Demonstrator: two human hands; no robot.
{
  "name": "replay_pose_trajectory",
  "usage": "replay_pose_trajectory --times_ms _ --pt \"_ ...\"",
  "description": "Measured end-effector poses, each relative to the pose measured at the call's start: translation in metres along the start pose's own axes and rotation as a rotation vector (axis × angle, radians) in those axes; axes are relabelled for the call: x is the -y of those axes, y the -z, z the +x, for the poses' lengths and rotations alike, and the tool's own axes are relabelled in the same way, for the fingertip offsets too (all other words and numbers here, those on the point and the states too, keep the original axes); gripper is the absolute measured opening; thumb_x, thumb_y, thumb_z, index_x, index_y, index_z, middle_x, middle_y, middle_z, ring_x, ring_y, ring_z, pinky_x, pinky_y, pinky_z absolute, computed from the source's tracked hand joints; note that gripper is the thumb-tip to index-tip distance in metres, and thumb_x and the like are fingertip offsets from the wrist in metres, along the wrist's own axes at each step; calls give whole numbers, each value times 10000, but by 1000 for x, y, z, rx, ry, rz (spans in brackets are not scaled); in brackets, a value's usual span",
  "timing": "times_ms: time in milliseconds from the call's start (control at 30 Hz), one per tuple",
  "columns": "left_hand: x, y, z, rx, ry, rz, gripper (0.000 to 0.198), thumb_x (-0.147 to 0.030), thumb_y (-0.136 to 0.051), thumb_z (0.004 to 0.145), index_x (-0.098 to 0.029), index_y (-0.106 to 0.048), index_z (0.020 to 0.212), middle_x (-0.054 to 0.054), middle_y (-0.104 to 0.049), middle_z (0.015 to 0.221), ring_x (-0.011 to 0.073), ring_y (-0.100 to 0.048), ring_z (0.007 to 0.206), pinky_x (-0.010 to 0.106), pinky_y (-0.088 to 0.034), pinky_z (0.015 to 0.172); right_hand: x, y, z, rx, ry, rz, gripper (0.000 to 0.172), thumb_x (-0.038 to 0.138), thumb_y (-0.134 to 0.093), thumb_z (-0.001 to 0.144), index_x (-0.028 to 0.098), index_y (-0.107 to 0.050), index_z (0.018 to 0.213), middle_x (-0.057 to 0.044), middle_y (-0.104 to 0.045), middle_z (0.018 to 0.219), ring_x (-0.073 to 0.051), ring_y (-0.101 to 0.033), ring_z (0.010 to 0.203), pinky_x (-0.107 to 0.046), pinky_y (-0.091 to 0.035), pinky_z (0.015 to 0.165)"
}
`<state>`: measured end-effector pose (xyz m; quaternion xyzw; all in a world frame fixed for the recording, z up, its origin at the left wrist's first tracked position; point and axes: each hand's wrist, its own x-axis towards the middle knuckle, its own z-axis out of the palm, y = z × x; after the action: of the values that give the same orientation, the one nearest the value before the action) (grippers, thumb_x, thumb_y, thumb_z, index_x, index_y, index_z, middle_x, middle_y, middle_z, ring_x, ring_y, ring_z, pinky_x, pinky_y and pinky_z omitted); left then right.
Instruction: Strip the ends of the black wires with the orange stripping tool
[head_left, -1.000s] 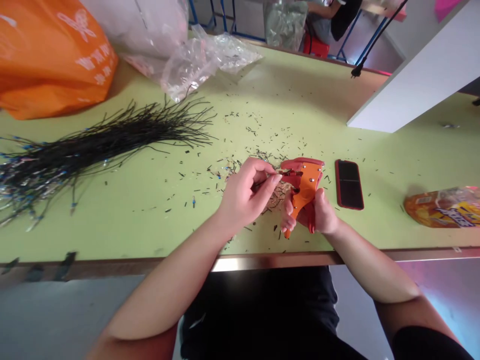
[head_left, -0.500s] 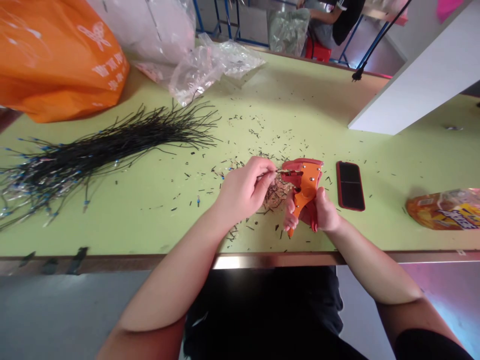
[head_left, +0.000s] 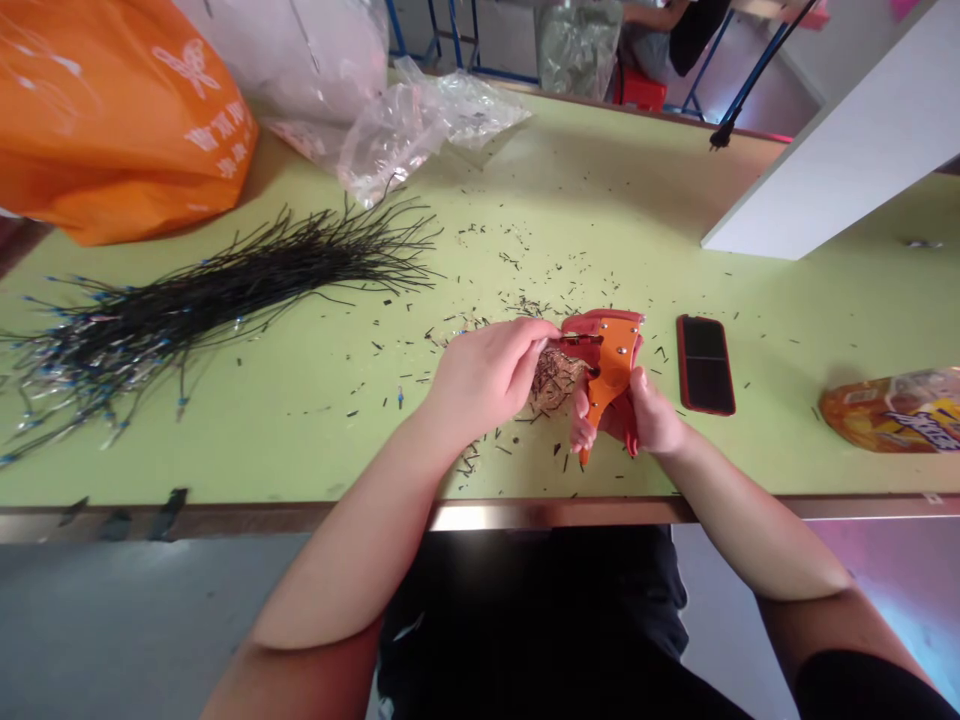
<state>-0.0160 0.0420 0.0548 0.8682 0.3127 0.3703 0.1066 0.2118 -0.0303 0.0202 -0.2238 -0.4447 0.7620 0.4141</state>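
— What do we have in our right hand (head_left: 651, 418)?

— The orange wire stripper (head_left: 613, 362). We hold it upright over the near part of the green table (head_left: 300, 430), with the fingers wrapped tight round both handles and the head pointing away from us.

— And our left hand (head_left: 487, 380)?

— It is closed to a pinch. Thumb and fingertips grip a thin dark wire (head_left: 574, 340), which runs straight across into the head of the stripper. The hand sits just beside the tool, with its knuckles towards us.

— Can we tell whether the blades have bitten into the wire?

— No, that part is too small to make out. We can only say that the wire's end lies in the head.

— What lies under our hands?

— A little heap of stripped scraps (head_left: 553, 385), coppery and black, between the two hands. More black snippets are scattered over the table beyond it.

— And round about?

— To our right, just beside the stripper, a dark phone (head_left: 705, 365) lies flat. Further right is a yellow snack packet (head_left: 892, 410). Well off to our left spreads a long bundle of black wires (head_left: 225, 290) with blue-tipped ends. Behind it sit an orange bag (head_left: 112, 110) and crumpled clear plastic bags (head_left: 397, 130). A white board (head_left: 840, 150) slants across the far right corner.
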Motion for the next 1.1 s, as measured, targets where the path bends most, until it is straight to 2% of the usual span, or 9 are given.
replay_pose_trajectory --times_ms 167,367,533,733,933,1100 --pt "2 -4 -3 24 88 -10 120 -279 -493 1103 -224 -573 1173 18 -829 918 166 -768 702 271 -501 617 0 0 0 -8 -19 -26 666 809 -523 1001 165 -692 1005 -27 -717 764 -166 -720 684 -342 -675 745" --pt "5 -5 -4 68 79 70 88 -265 -468 1103 -242 -531 1161 -16 -810 813 164 -725 597 267 -416 556 0 -5 0 -121 -65 -161 638 804 -547 992 186 -655 880 -7 -673 670 -167 -695 616 -318 -627 632" --pt "4 -2 -3 123 92 104 101 -271 -465 1106 -247 -530 1180 -1 -830 890 177 -749 651 275 -415 564 -3 -7 1 -206 -93 -224 633 807 -556 980 213 -601 764 29 -585 564 -145 -615 500 -287 -555 513" --pt "2 0 -1 164 97 80 140 -273 -432 1105 -236 -541 1184 -4 -795 832 178 -706 617 283 -384 546 -8 -12 3 -244 -77 -225 642 827 -556 963 236 -543 711 60 -507 510 -121 -501 427 -277 -508 456" --pt "3 -2 -1 120 71 146 170 -222 -451 1058 -233 -613 1004 6 -709 700 171 -611 563 306 -288 526 -10 -18 4 -285 -42 -193 638 811 -624 937 226 -521 705 93 -444 502 -96 -433 402 -251 -458 424" --pt "1 -4 -3 54 27 141 205 -102 -459 979 -236 -614 974 -6 -699 697 156 -596 569 294 -287 532 -14 -21 4 -290 -9 -168 618 776 -656 942 224 -519 700 96 -431 512 -90 -416 398 -250 -448 422"
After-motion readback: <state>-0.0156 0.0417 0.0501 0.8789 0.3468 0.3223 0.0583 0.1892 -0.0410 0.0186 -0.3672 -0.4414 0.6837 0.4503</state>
